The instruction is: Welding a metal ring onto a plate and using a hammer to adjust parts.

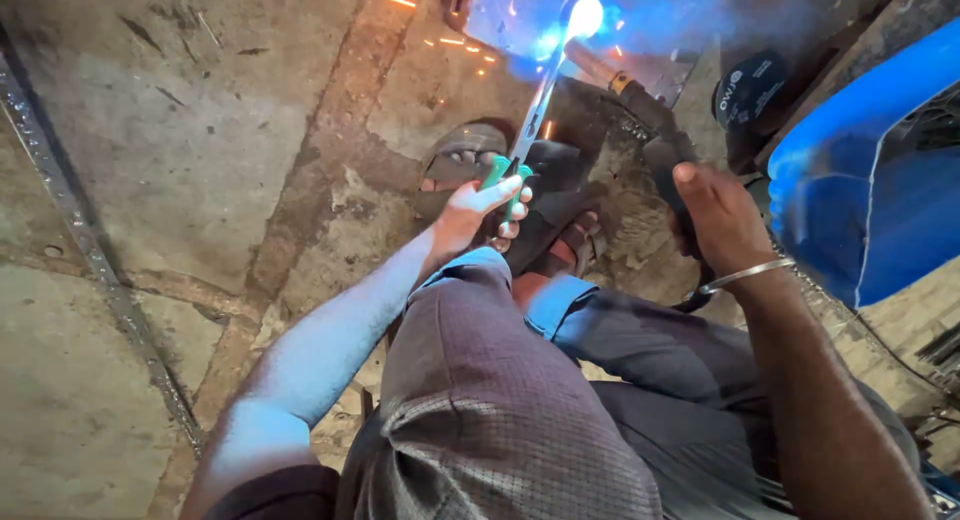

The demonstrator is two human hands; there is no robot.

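The left hand sits near the centre of the view, its fingers wrapped tight around the green-sleeved handles of a pair of long steel pliers. The pliers run up toward one o'clock, and their tips end in the bright blue-white welding arc at the top edge. The right hand, at three o'clock from the left, closes its fingers around the dark handle of a black electrode holder; a thin silver metal bangle circles that wrist. The holder's rod slants up toward eleven o'clock and meets the same arc, so both tools come together there, on metal too washed out by glare to make out. Orange sparks scatter at nine o'clock from the arc. Below the pliers, two feet in worn brown sandals rest on the stained, cracked concrete floor. A round black grinding disc lies at two o'clock from the right hand, just beside a blue plastic shield at the right edge. A narrow studded steel strip crosses the floor at far left.
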